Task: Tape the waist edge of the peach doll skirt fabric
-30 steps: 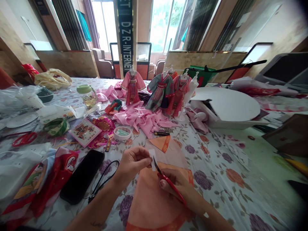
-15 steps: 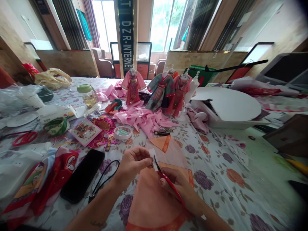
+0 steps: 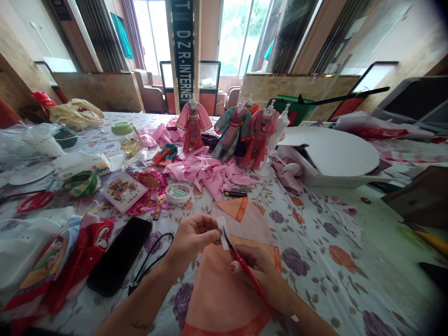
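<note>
Between the thumb and fingers of my left hand (image 3: pixel 198 235) is a small white strip (image 3: pixel 221 226), perhaps tape or paper. Closed around red-handled scissors (image 3: pixel 247 269) is my right hand (image 3: pixel 257 266). Their dark blades point up and to the left, and the tips lie against the strip's right edge. Both hands are above an orange fabric piece (image 3: pixel 217 284) with a brighter patterned border. Beyond it lies a pale sheer piece, with a small orange triangle of fabric (image 3: pixel 233 206) on top.
Left of my arm lie a black phone (image 3: pixel 121 256) with a cord and a second pair of red scissors (image 3: pixel 37 200). A tape roll (image 3: pixel 178 192) and pink cloth (image 3: pixel 210 172) are ahead. Behind stand miniature robes on stands (image 3: pixel 234 133), beside a white round board (image 3: pixel 329 149).
The scissors have shifted very slightly left and down along the white strip. My left hand keeps its hold, nearly still.
</note>
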Available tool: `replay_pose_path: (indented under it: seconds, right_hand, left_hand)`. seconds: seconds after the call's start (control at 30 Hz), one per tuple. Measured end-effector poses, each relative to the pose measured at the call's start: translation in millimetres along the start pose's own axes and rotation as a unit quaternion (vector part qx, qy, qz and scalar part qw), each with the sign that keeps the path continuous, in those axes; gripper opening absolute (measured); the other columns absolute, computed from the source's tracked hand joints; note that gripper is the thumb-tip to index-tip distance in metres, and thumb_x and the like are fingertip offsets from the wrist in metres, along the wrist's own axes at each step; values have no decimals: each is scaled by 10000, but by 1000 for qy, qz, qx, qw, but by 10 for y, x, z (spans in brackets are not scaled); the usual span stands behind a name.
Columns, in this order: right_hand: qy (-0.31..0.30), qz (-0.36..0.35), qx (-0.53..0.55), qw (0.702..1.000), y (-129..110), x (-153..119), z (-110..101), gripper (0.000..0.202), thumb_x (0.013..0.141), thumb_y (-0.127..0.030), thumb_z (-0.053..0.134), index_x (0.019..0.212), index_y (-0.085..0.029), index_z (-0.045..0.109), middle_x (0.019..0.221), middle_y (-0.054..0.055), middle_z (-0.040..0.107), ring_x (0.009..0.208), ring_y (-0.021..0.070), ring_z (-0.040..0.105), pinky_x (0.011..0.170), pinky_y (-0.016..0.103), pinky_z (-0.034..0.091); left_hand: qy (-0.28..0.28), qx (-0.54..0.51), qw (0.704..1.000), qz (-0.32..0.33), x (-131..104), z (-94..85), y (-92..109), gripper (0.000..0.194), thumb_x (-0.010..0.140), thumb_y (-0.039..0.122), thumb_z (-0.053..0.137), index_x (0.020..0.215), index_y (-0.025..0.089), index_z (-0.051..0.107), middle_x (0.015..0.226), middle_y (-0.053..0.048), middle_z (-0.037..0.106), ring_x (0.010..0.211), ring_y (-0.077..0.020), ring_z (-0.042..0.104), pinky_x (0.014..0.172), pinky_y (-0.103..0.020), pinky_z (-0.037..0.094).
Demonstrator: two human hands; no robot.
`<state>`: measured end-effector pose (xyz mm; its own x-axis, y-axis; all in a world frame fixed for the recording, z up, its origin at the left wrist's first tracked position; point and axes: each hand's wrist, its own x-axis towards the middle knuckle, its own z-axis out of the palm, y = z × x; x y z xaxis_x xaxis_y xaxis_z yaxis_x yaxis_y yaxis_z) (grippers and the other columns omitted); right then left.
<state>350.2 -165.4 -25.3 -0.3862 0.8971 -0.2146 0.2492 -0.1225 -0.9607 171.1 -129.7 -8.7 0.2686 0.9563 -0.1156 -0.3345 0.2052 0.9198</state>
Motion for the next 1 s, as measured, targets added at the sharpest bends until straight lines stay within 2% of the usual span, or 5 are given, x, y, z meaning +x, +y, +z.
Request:
replay_pose_path:
  seconds: [0.43, 0.77, 0.87, 1.0]
  right_hand:
    - [19, 9, 0, 1000, 10, 14, 11, 435, 759, -504, 599, 587, -194, 349, 560, -51, 276, 510, 79, 246, 448, 234, 158]
    - [24, -5, -20, 999, 28, 15, 5, 422, 766, -480, 595, 580, -185, 358, 581, -48, 278, 537, 84, 240, 465, 237, 172]
    - [19, 2, -18, 1000, 35, 18, -2, 413, 770, -469, 593, 588, -189, 349, 573, -49, 276, 530, 85, 238, 458, 236, 164]
    - [18, 6, -23, 1000, 25, 19, -6, 426, 756, -482, 600, 582, -189, 344, 582, -46, 271, 534, 86, 232, 460, 241, 149]
  left_hand:
    - [10, 12, 1000, -3, 0, -3, -1, 117, 684, 153, 717, 771, 114, 650, 625, -17, 659, 561, -91, 604, 519, -164, 447]
    - [10, 39, 999, 15, 9, -44, -22, 133, 752, 245, 674, 790, 118, 672, 665, -25, 659, 614, -103, 601, 634, -206, 484]
    - [28, 88, 995, 34, 7, -46, -28, 159, 775, 283, 653, 796, 128, 682, 707, -29, 660, 645, -109, 594, 647, -207, 479]
    - [79, 140, 984, 79, 20, -40, -31, 228, 776, 312, 659, 946, 162, 689, 854, -44, 680, 759, -140, 618, 687, -216, 482]
